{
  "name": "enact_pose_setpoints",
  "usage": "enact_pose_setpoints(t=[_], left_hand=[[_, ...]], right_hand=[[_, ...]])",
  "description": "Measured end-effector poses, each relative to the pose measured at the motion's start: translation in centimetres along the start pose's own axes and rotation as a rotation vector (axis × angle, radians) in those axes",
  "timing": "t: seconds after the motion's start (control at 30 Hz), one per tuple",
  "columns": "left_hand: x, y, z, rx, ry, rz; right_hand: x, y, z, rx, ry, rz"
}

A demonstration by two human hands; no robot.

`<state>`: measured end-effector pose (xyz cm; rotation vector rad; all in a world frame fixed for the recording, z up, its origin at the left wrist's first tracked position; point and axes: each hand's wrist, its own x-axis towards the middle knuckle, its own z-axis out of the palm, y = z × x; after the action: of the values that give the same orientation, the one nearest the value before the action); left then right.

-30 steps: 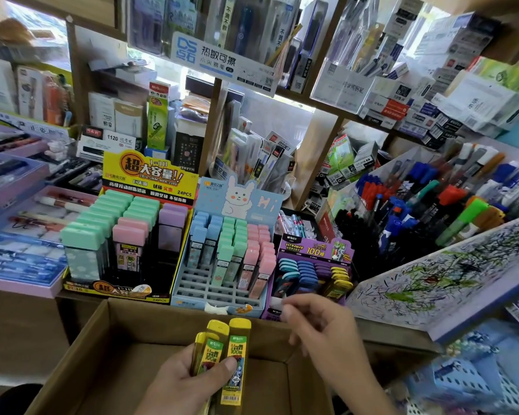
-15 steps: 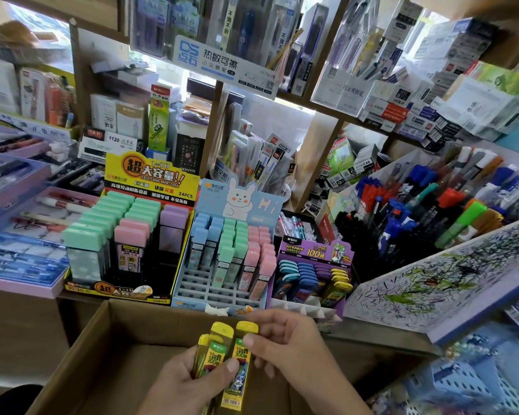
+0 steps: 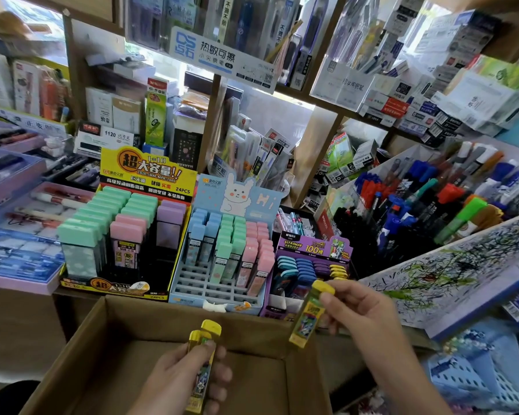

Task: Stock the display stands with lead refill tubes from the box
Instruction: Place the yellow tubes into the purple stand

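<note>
Refill tubes (image 3: 206, 335), partly behind left hand (image 3: 180, 381)

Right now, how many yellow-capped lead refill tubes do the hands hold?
3. One tube pinched in the right hand; two tubes gripped in the left hand over the cardboard box; more may be hidden.

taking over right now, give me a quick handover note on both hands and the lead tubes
Left hand: grips two yellow-capped tubes above the cardboard box.
Right hand: pinches one yellow-capped tube near its top, tilted, in front of the purple stand, not yet in a slot.
Done: the yellow row at the purple stand's right already holds some tubes.
Left: likely slot the right hand's tube into that yellow row, then the two from the left hand.
</note>
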<state>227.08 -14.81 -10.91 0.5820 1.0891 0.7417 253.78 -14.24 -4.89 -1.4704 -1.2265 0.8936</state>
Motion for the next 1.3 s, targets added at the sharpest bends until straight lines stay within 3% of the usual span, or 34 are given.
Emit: enact_pose_setpoints(t=[0.3,0.57,0.97,1.3], left_hand=[[-0.1,0.7,0.5,-0.025,0.038,-0.039],[0.0,0.5,0.2,-0.012,0.020,-0.026],[0.8,-0.2,-0.3,-0.044,-0.031,-0.025],[1.0,-0.5,-0.3,-0.116,-0.084,-0.015]], right_hand=[[2.7,0.3,-5.7,-0.357,0.226,-0.269],[3.9,1.4,-5.6,-0.458,0.239,-0.329],[4.5,5.0,-4.6,-0.862,0.312,-0.531],[3.2,3.8,-3.5,-0.766,0.367,-0.534]])
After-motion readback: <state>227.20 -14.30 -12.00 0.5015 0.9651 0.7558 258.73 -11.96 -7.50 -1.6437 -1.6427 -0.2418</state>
